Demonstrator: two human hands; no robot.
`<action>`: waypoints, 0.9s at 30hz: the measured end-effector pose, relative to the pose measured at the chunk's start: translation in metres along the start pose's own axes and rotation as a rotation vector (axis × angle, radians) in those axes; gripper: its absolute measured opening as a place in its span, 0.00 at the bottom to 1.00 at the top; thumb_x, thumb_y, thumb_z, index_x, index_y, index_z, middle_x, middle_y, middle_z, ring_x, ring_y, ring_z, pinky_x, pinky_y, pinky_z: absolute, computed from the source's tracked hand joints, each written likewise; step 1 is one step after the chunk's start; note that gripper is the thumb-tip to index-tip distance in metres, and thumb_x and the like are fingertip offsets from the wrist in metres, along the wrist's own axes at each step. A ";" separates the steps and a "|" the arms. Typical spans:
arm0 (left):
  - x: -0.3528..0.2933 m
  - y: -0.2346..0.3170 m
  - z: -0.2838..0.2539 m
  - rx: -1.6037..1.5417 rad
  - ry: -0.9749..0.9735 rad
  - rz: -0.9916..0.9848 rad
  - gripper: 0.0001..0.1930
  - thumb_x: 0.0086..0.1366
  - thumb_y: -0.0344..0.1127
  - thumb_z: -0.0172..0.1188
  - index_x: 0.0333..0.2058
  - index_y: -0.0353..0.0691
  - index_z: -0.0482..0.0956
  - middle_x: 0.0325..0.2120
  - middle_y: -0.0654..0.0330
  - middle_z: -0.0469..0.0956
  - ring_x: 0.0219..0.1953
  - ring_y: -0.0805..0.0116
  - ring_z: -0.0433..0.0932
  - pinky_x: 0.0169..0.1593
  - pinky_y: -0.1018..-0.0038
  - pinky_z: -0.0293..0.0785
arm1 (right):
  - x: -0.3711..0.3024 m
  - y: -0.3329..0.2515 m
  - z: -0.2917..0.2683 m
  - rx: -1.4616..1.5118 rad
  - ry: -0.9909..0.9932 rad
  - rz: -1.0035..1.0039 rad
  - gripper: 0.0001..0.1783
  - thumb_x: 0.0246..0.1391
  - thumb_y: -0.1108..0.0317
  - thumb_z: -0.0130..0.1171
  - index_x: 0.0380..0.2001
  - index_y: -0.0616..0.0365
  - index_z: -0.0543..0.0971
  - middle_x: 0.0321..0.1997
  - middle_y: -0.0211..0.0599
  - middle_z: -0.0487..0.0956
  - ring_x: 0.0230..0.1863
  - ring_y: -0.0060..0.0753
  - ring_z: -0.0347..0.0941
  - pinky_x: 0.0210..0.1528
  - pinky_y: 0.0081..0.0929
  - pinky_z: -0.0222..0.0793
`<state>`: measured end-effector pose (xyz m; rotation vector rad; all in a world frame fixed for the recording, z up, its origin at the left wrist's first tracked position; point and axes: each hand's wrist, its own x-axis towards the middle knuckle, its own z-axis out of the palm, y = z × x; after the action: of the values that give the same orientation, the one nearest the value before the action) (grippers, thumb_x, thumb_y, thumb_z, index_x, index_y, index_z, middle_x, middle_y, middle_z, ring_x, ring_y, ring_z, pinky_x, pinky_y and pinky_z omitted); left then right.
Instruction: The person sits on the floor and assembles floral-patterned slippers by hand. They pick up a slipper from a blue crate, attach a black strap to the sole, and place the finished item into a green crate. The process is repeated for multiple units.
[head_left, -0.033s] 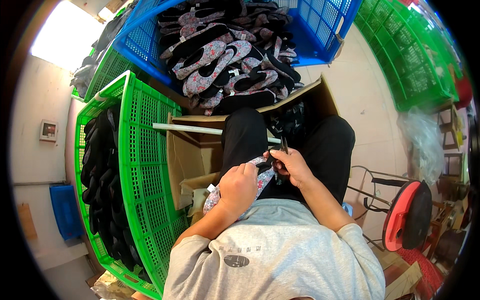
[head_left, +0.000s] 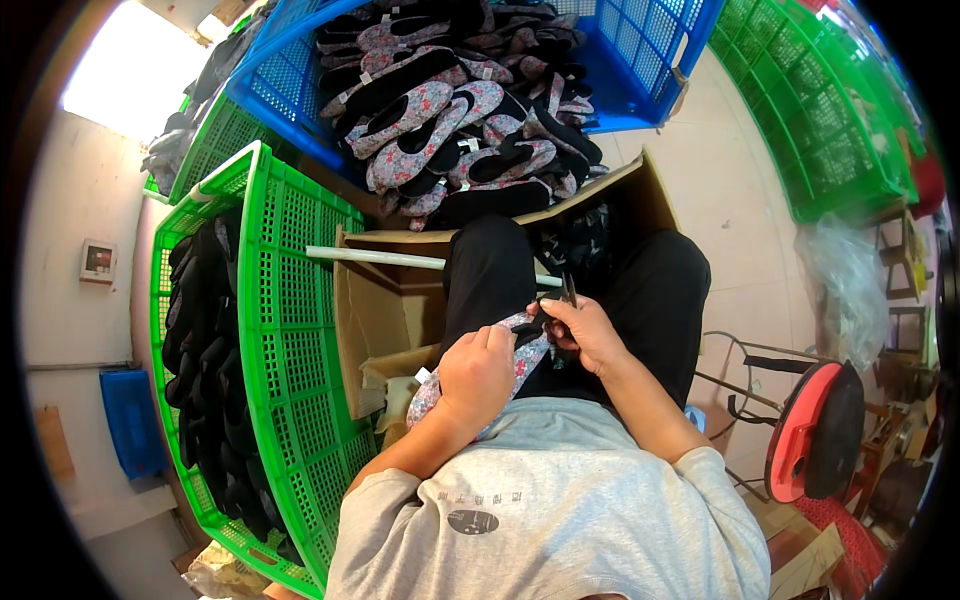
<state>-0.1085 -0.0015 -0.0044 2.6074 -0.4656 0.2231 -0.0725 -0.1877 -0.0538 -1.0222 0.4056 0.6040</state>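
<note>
A floral slipper (head_left: 532,362) with a black lining and a small white tag lies across my lap. My left hand (head_left: 478,368) is closed around it, hiding its middle. My right hand (head_left: 585,333) is closed at the slipper's opening end and grips a small dark tool with narrow pointed tips, which looks like thread snips (head_left: 569,289). The tips point up, away from me, and most of the tool is hidden by the fingers. Both hands are close together, with the right thumb and fingers at the slipper's edge.
Ahead, a blue crate (head_left: 640,70) holds a heap of floral slippers (head_left: 425,140). At my left stands a green crate (head_left: 300,330) with dark slippers. A cardboard box (head_left: 380,300), crossed by a white rod (head_left: 375,257), is by my knees. A red and black stool (head_left: 808,432) is at the right.
</note>
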 end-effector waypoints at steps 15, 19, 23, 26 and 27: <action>-0.009 -0.002 0.014 -0.146 0.081 -0.114 0.05 0.61 0.26 0.61 0.35 0.36 0.75 0.32 0.49 0.79 0.32 0.44 0.79 0.36 0.57 0.75 | 0.007 -0.001 -0.026 0.067 0.090 -0.211 0.16 0.69 0.58 0.50 0.47 0.61 0.77 0.36 0.33 0.79 0.24 0.18 0.70 0.24 0.15 0.64; -0.007 0.001 0.011 -0.168 0.098 -0.103 0.04 0.60 0.25 0.60 0.33 0.36 0.74 0.29 0.49 0.78 0.30 0.45 0.78 0.35 0.58 0.75 | -0.014 -0.023 -0.026 -0.041 0.041 -0.312 0.22 0.71 0.53 0.45 0.54 0.60 0.74 0.37 0.34 0.80 0.23 0.15 0.69 0.24 0.14 0.63; -0.007 0.001 0.011 -0.183 0.066 -0.125 0.05 0.61 0.26 0.61 0.35 0.35 0.75 0.32 0.48 0.80 0.32 0.44 0.79 0.36 0.57 0.76 | -0.041 -0.042 -0.021 -0.309 -0.271 -0.244 0.24 0.72 0.50 0.40 0.57 0.58 0.67 0.33 0.33 0.78 0.19 0.10 0.55 0.21 0.09 0.53; -0.007 0.002 0.009 -0.175 0.088 -0.106 0.04 0.59 0.24 0.60 0.32 0.35 0.74 0.28 0.48 0.78 0.30 0.45 0.78 0.34 0.58 0.75 | -0.044 -0.049 -0.009 -0.456 -0.400 -0.086 0.19 0.72 0.51 0.41 0.48 0.56 0.67 0.33 0.31 0.76 0.22 0.10 0.56 0.23 0.10 0.54; -0.007 0.001 0.010 -0.178 0.079 -0.113 0.04 0.60 0.25 0.60 0.33 0.35 0.75 0.29 0.48 0.78 0.31 0.45 0.78 0.35 0.58 0.75 | -0.042 -0.048 -0.009 -0.488 -0.413 -0.026 0.15 0.72 0.55 0.45 0.48 0.56 0.66 0.33 0.31 0.77 0.22 0.10 0.55 0.24 0.10 0.56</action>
<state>-0.1149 -0.0051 -0.0144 2.4318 -0.2957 0.2350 -0.0745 -0.2251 -0.0019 -1.3234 -0.1290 0.8937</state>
